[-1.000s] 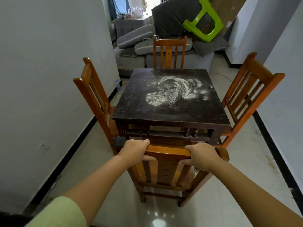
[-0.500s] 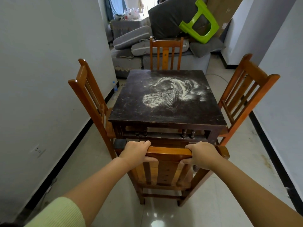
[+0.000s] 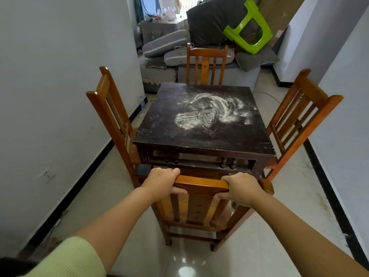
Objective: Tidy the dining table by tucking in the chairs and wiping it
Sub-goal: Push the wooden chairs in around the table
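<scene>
A dark square dining table stands ahead, its top smeared with white powder. Directly below me is the near wooden chair, its seat partly under the table's front edge. My left hand and my right hand both grip its top rail. A left chair, a right chair and a far chair stand at the other three sides, each close against the table.
White walls close in on both sides, leaving narrow strips of tiled floor. Behind the table lie grey cushions and an upturned green plastic stool. A small bottle stands by the left wall.
The near chair has slid a little further under the table with both hands on its top rail. The view has tilted slightly downward.
</scene>
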{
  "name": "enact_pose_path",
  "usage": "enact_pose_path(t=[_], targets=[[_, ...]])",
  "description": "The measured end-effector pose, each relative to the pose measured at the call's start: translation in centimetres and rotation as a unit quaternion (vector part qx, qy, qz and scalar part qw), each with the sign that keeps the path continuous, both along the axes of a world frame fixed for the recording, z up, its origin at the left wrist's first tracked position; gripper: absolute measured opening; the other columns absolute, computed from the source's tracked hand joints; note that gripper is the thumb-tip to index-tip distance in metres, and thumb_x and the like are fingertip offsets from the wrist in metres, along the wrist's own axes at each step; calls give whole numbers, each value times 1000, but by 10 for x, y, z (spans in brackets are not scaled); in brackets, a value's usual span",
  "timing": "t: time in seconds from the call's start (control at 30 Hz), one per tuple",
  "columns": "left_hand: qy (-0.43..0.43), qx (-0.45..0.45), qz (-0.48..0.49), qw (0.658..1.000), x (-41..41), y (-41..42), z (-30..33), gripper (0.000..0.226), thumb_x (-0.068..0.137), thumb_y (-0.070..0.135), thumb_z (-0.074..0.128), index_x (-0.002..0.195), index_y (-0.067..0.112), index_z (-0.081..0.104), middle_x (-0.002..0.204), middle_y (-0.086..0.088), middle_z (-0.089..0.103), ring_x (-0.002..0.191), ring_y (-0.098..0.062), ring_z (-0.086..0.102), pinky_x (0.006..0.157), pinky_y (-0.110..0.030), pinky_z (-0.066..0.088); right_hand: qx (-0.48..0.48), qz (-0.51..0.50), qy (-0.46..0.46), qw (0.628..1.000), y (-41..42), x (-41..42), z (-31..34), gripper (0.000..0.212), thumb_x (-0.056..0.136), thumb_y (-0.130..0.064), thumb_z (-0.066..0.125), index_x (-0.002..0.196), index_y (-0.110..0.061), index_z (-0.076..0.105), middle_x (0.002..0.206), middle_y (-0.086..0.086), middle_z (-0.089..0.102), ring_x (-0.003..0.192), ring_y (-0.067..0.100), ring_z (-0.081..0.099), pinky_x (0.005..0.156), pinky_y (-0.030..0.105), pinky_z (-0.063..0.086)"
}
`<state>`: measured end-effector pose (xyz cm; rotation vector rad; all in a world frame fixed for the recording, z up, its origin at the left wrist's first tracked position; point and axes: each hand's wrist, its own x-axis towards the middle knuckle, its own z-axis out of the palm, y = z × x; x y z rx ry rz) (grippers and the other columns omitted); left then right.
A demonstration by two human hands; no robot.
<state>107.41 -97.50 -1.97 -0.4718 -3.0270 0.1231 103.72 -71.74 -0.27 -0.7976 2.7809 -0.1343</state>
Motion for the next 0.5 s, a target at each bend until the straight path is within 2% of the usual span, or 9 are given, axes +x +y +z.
enact_pose_path(t=[0.5], targets=[[-6,3,5,1000,-2,5,0,54,80,73,43,97,22,48,85,8,56,73,-9,59,66,-22,48,5,0,-6,1000,3,-4,0,33,83,-61,54,90,-29,57,81,-10,62,71,5,60,72,25,54]])
